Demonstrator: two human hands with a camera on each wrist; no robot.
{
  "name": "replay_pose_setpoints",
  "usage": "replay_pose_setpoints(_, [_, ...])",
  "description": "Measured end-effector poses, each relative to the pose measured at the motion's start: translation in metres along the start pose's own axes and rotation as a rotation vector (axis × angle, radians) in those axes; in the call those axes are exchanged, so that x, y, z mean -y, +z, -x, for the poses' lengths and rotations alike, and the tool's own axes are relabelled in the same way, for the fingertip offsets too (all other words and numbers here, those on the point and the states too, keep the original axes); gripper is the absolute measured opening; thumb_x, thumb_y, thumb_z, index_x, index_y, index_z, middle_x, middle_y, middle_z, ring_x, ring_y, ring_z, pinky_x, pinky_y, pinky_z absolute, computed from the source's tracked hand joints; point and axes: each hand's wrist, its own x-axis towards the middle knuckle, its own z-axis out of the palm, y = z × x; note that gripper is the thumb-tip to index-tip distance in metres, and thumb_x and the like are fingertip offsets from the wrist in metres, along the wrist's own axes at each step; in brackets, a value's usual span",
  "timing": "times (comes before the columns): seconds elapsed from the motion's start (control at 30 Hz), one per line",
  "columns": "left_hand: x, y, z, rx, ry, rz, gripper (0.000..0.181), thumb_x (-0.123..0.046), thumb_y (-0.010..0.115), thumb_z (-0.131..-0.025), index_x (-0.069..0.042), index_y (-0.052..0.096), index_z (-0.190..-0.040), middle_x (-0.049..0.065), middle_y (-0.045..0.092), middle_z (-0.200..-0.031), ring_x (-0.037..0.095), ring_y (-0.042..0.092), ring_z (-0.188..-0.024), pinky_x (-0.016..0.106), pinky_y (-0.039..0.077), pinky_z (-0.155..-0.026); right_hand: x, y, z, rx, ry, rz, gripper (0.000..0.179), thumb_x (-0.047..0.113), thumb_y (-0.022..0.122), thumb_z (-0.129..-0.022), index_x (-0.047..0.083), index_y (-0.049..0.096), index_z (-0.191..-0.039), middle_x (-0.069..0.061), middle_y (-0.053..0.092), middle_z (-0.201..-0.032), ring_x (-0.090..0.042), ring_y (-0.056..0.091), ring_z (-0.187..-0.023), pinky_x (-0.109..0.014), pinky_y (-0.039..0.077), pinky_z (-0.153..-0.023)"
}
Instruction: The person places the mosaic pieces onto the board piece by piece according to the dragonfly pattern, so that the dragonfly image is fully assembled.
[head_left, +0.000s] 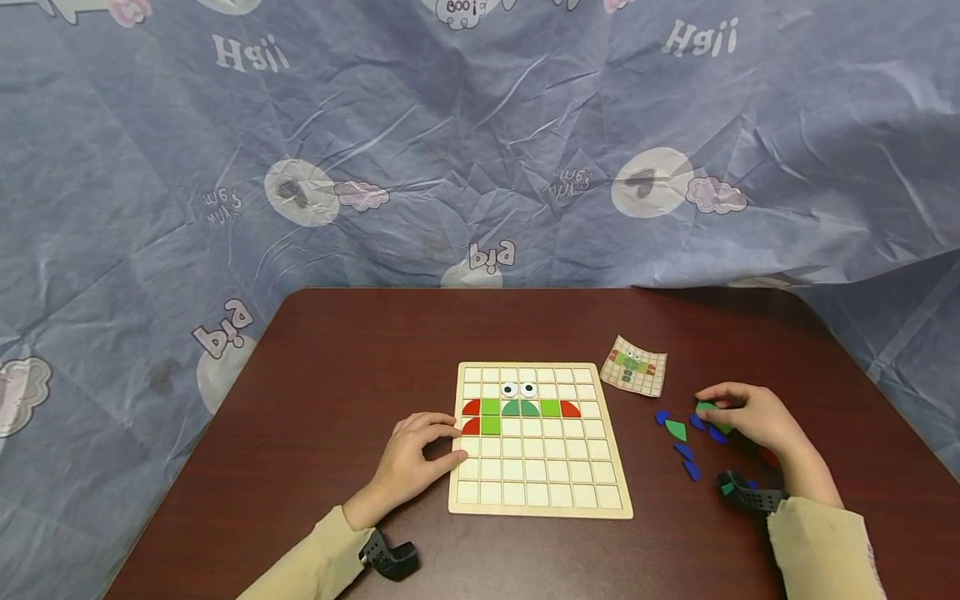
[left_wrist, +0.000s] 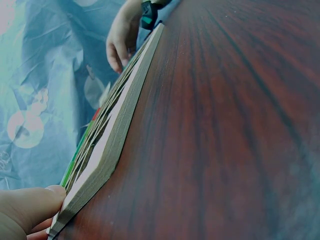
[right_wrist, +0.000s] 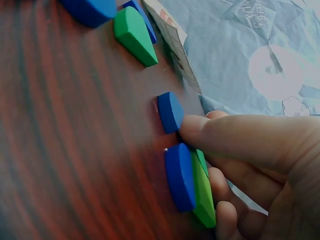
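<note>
My left hand (head_left: 411, 457) rests at the left edge of a pale wooden grid board (head_left: 534, 507), thumb and fingertips touching its rim. In the left wrist view the thumb (left_wrist: 37, 205) lies against the board's edge. On the board are red and green pieces and two round eye pieces (head_left: 519, 389). To the right, my right hand (head_left: 756, 419) pinches a green piece (head_left: 706, 407) between thumb and index finger, partly hidden by them. A light green piece (right_wrist: 202, 197) and a blue piece (right_wrist: 180, 177) lie close under the fingers in the right wrist view.
A small pattern card (head_left: 634, 367) lies beyond the board's upper right corner. Several blue pieces (head_left: 683, 451) and a green quarter-round piece (head_left: 676, 430) are scattered between board and right hand. A red piece (head_left: 770, 457) shows beside the right wrist. Printed cloth (head_left: 450, 167) hangs behind the table.
</note>
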Motion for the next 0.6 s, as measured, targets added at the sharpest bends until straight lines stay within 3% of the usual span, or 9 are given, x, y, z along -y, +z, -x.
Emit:
replay_pose_setpoints(0.43, [0.000,0.001,0.000,0.004,-0.001,0.005,0.027,-0.031,0.078,-0.076,-0.015,0.073,-0.098,0.000,0.063,-0.110,0.016,0.054,-0.107,0.046,0.037,-0.091,0.007,0.001,-0.002,0.000,-0.019,-0.027,0.038,0.023,0.074,-0.082,-0.002,0.064,-0.109,-0.015,0.066,-0.098,-0.015,0.060,-0.080,-0.029,0.048,-0.062])
replay_pose_setpoints(0.6, [0.000,0.000,0.000,0.002,-0.003,-0.001,0.028,-0.031,0.078,-0.076,-0.015,0.073,-0.098,-0.001,0.063,-0.110,0.016,0.054,-0.107,0.046,0.037,-0.091,0.013,0.001,-0.004,-0.036,-0.014,-0.046,0.039,0.028,0.072,-0.083,-0.002,0.064,-0.107,-0.013,0.066,-0.097,-0.008,0.062,-0.075,-0.027,0.049,-0.063])
